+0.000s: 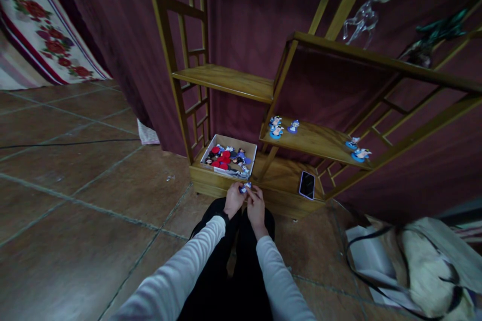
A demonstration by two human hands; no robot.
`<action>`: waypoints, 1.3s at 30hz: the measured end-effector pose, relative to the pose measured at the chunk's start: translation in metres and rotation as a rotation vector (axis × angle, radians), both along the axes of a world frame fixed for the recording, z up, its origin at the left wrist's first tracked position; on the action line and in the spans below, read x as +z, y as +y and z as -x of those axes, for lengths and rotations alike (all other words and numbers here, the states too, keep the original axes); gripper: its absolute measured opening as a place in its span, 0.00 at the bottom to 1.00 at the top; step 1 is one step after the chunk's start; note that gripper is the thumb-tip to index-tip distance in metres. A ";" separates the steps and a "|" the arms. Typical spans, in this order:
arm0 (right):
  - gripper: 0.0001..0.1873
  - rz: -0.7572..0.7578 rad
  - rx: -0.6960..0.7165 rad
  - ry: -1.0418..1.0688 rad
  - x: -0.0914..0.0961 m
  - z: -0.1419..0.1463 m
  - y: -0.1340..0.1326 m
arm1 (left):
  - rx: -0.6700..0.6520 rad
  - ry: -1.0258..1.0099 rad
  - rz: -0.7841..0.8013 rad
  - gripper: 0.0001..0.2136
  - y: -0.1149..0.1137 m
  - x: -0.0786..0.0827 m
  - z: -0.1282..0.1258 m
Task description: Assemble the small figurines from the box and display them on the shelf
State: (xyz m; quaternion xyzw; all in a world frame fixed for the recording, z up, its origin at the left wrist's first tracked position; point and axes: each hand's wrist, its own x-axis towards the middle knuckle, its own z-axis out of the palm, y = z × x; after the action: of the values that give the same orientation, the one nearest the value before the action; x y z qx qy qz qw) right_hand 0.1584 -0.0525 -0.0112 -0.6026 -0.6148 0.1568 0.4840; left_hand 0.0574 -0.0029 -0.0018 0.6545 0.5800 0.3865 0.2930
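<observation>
A small purple-and-white figurine (pixel 245 187) is held between my hands above my knees, just in front of the lowest shelf. My left hand (pixel 234 199) grips it from the left side with closed fingers. From the right, the fingers of my right hand (pixel 256 205) close against the same figurine. Right behind them stands an open cardboard box (pixel 248 150), full of several figurines with red, black and purple bases. On the shelf above to the right, a purple figurine (pixel 293 126) stands near two blue-based figurines (pixel 276 132).
Two more blue-based figurines (pixel 360 154) stand at that shelf's right end. A phone (pixel 307 184) lies on the lowest board (pixel 276 170). Higher up are a clear deer ornament (pixel 363 20) and a dark green ornament (pixel 425 40). A bag (pixel 425 256) rests on the floor at right.
</observation>
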 end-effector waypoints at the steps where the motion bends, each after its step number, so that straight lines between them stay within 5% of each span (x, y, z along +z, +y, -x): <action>1: 0.28 0.003 0.003 -0.003 0.000 0.000 0.000 | 0.001 0.000 -0.003 0.08 0.000 0.000 0.000; 18: 0.28 0.101 0.004 -0.132 0.009 0.009 -0.008 | -0.021 0.028 -0.046 0.08 -0.002 0.002 0.000; 25: 0.31 0.028 -0.088 -0.002 0.006 0.004 -0.004 | -0.027 -0.014 0.008 0.09 0.000 0.000 0.002; 39: 0.19 0.060 -0.057 0.098 0.002 -0.002 0.002 | -0.106 -0.179 0.011 0.11 -0.001 0.000 0.004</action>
State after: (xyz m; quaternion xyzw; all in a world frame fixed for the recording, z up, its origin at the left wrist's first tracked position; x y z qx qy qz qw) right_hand 0.1608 -0.0501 -0.0091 -0.6257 -0.5682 0.1907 0.4993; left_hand 0.0535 -0.0042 -0.0019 0.6455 0.5181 0.4241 0.3674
